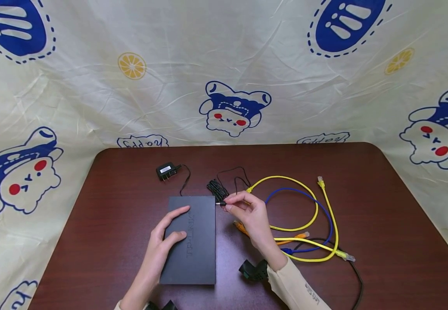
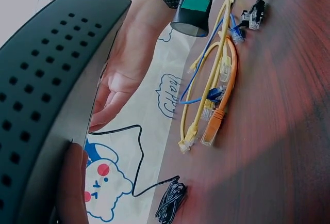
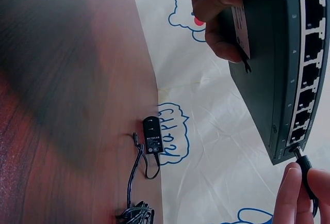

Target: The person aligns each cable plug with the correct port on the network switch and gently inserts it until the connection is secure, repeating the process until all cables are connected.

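Head, left hand: left hand (image 1: pixel 161 242) grips the black box (image 1: pixel 204 249), thumb and one finger on the top face beside the TP-LINK lettering (image 1: pixel 190 237).
Head, right hand: right hand (image 1: pixel 253 215) pinches a slim black plug (image 1: pixel 221 203) in its fingers, at the box's right edge, near the far corner.
Head, counter: on the brown counter (image 1: pixel 104 232), power adapter (image 1: pixel 166 171) beyond the box; cord bundle (image 1: pixel 217 188) just past the right hand; yellow cabling (image 1: pixel 335 224), blue cable (image 1: pixel 331 221), orange cable (image 1: pixel 291 242) and thicker black cable (image 1: pixel 360 280) to the right.
Head, backdrop: printed cloth (image 1: pixel 169 107) behind the counter.
Left wrist, box: side wall shows rows of square vent holes; a left-hand finger lies along the edge.
Left wrist, cord: thin black cord (image 2: pixel 142 152) runs from near the right hand to the bundle.
Right wrist, ports: port row (image 3: pixel 310 74) along one side; plug tip meets the socket (image 3: pixel 293 150) at its end; insertion depth cannot be told.
Right wrist, grip: left-hand fingers curl against the box's underside, near a white label (image 3: pixel 241 30).
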A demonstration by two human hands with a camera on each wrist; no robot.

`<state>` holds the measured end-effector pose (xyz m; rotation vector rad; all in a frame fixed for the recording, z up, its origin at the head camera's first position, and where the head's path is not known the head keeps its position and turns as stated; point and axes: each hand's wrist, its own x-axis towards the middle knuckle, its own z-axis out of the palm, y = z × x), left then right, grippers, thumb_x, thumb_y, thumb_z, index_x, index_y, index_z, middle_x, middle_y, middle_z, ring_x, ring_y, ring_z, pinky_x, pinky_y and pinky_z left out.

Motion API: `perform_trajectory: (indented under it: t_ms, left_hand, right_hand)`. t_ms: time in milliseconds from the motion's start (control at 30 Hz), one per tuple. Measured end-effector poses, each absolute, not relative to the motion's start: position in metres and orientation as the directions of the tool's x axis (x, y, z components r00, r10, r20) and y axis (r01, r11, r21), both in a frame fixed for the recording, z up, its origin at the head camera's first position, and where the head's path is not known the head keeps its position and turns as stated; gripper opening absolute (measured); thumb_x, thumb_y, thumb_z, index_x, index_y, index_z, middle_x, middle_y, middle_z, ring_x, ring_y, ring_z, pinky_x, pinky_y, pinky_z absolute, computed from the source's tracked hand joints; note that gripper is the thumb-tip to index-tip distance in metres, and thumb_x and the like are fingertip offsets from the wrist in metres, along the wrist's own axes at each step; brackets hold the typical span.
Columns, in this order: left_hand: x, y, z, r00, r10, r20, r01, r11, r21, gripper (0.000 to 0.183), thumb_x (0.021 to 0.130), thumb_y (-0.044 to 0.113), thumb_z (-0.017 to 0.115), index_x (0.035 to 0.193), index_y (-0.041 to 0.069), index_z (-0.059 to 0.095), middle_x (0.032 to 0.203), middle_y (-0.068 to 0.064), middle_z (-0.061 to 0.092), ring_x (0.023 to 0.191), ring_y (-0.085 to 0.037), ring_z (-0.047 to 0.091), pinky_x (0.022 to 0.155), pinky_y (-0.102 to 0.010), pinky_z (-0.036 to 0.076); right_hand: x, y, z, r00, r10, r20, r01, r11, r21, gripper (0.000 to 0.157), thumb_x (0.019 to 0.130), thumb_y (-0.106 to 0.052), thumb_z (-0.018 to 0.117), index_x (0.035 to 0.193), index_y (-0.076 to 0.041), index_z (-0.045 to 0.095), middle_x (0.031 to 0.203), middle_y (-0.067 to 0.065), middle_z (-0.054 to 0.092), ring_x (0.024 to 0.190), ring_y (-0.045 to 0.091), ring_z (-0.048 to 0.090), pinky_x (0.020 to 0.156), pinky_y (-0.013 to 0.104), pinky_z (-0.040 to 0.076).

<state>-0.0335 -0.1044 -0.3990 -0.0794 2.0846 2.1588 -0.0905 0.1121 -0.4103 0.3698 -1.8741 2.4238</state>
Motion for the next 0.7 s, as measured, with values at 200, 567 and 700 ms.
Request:
perform_trajectory:
  t_ms: [200, 567, 700]
  left_hand:
    - [-0.0342, -0.1039, -0.4005, -0.989, 0.062, -0.137, -0.14, -0.032, 0.99, 0.05, 0.086, 0.005, 0.056, 0.13, 0.028, 0.059, 0.136, -0.001, 0.048, 0.114, -0.025, 0.047, 0.091, -0.044, 0.037]
    - [-0.0337, -0.1032, -0.3987, -0.986, 0.072, -0.151, -0.153, -0.027, 0.988, 0.049, 0.087, 0.007, 0.056, 0.13, 0.03, 0.059, 0.136, -0.001, 0.046, 0.113, -0.026, 0.047, 0.089, -0.044, 0.038]
    - [-0.033, -0.1036, -0.3985, -0.989, 0.076, -0.124, -0.123, 0.019, 0.992, 0.05, 0.086, 0.004, 0.056, 0.129, 0.029, 0.058, 0.131, -0.002, 0.049, 0.108, -0.027, 0.049, 0.087, -0.043, 0.039]
  right_hand:
    - [-0.0901, 0.1116, -0.4106, -0.967, -0.096, 0.236, -0.201, -0.277, -0.939, 0.013, 0.083, 0.013, 0.062, 0.092, 0.02, 0.056, 0.096, 0.014, 0.062, 0.082, 0.019, 0.066, 0.075, 0.033, 0.054]
    - [-0.0881, 0.1091, -0.4087, -0.966, -0.084, 0.245, -0.214, -0.272, -0.938, 0.01, 0.083, 0.012, 0.064, 0.091, 0.014, 0.06, 0.096, 0.02, 0.061, 0.08, 0.019, 0.066, 0.074, 0.033, 0.054]
    - [-0.0871, 0.1087, -0.4089, -0.969, -0.083, 0.233, -0.204, -0.263, -0.943, 0.011, 0.082, 0.012, 0.063, 0.092, 0.016, 0.059, 0.096, 0.02, 0.061, 0.08, 0.019, 0.067, 0.074, 0.033, 0.054]
